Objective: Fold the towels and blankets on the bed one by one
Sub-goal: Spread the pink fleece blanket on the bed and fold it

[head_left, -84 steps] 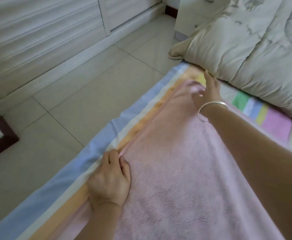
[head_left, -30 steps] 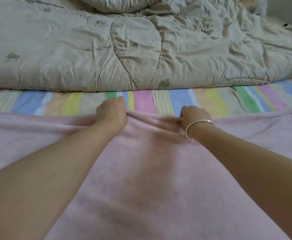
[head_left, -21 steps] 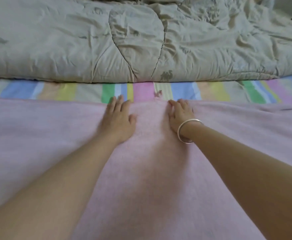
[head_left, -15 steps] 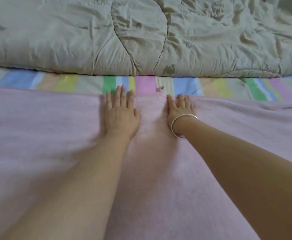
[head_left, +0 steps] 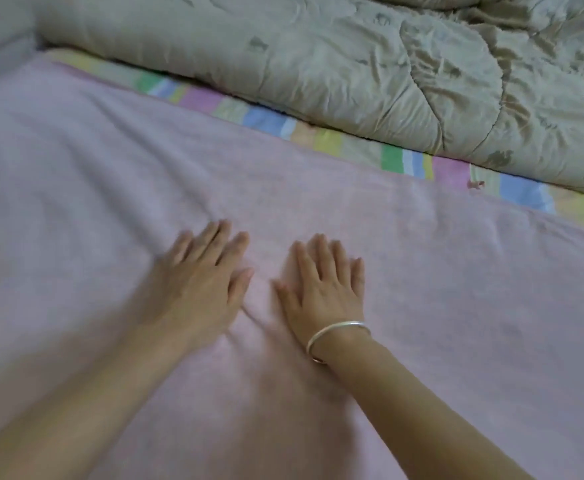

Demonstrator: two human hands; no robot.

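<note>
Bed: covered by a striped sheet [head_left: 321, 142] in pastel bands, showing as 1 narrow strip.
Near side: pink towel [head_left: 456, 306] spread flat over the sheet.
Far side: rumpled beige quilt [head_left: 352, 71], its edge on the stripes.

Dim, flat, soft light with a mauve cast; no glare. The left hand [head_left: 197, 289] is smeared by motion blur, its fingers ghosted; the right hand [head_left: 325, 289] is sharper. Faint shadows sit between the hands and under the wrists on the towel [head_left: 456, 306]. Beyond the fingertips, the quilt [head_left: 387, 81] looks soft, and lines bend toward the edges.
</note>
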